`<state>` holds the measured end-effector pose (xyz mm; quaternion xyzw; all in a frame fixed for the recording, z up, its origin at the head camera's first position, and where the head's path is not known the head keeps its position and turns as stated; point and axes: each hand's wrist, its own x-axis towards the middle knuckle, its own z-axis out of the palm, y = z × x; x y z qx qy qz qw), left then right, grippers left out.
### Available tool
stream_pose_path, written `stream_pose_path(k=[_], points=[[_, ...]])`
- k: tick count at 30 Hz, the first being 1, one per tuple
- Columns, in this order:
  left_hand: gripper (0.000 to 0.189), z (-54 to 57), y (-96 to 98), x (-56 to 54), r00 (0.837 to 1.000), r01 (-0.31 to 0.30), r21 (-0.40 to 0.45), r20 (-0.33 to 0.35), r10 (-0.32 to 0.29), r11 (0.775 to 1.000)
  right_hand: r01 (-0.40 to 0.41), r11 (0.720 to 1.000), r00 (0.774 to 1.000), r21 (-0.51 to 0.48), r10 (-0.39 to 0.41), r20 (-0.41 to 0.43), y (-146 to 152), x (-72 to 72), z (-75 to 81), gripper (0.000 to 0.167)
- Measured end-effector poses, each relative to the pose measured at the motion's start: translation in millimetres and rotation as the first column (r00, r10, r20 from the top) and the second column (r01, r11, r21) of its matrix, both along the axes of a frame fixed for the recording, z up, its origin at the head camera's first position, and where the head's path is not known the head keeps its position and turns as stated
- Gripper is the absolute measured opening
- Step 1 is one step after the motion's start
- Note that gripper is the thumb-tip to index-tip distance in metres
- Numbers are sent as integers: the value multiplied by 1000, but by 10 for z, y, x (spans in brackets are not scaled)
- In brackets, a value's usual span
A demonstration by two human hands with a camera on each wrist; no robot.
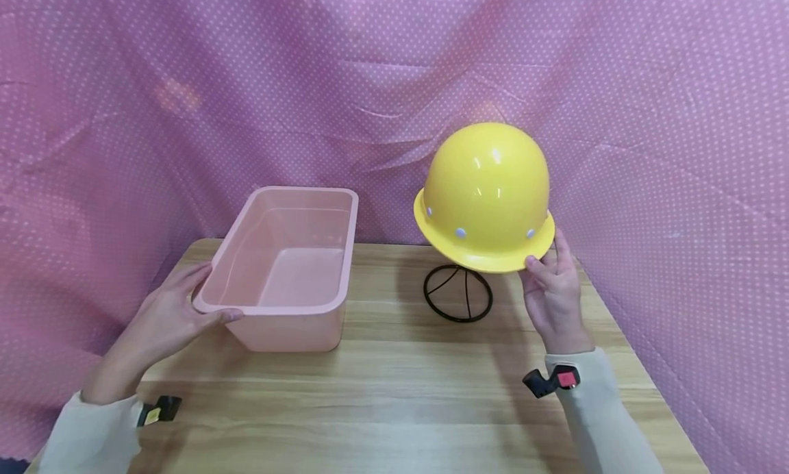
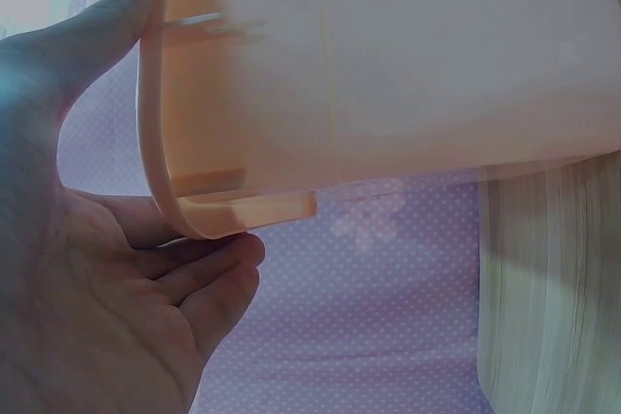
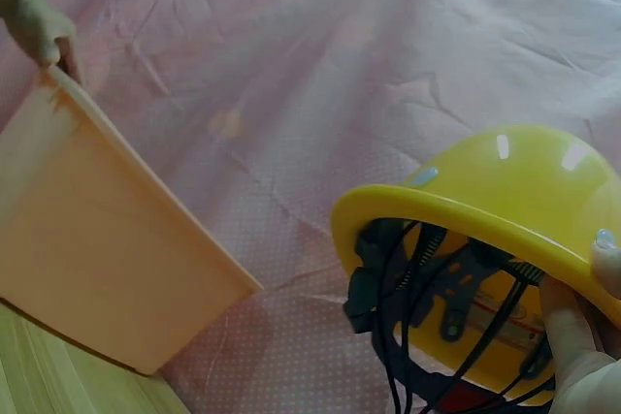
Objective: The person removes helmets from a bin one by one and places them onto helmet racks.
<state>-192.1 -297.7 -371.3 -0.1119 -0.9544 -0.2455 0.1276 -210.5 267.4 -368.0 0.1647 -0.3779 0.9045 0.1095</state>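
My left hand (image 1: 166, 316) grips the near left corner of a pink plastic bin (image 1: 283, 330) on the table. In the left wrist view the thumb lies at the rim and the fingers (image 2: 218, 302) curl below the corner. To the right, my right hand (image 1: 557, 296) pinches the brim of a yellow hard hat (image 1: 490, 186) at its near right side. The hat tilts a little, and its dark inner harness (image 3: 456, 288) shows in the right wrist view. Below it, a black wire stand (image 1: 459, 320) has its ring base on the table; its upper part is hidden by the hat.
The wood-grain table (image 1: 394, 398) runs from the near side to a pink dotted cloth (image 1: 382, 83), which hangs behind and along both sides. Nothing shows inside the bin. Both wrists carry small black cameras (image 1: 551, 381).
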Motion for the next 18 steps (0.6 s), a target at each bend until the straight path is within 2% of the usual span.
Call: stream_pose_path(k=[10,18], points=[[106,-14,-10,-1,1000,11,-1,-4,-11,1000,2,1000,1000,-10,-2,8,-35,8,-80,84],[107,-15,-13,-9,1000,7,-1,-6,-7,1000,-6,1000,1000,-15,6,10,-41,50,-46,86]])
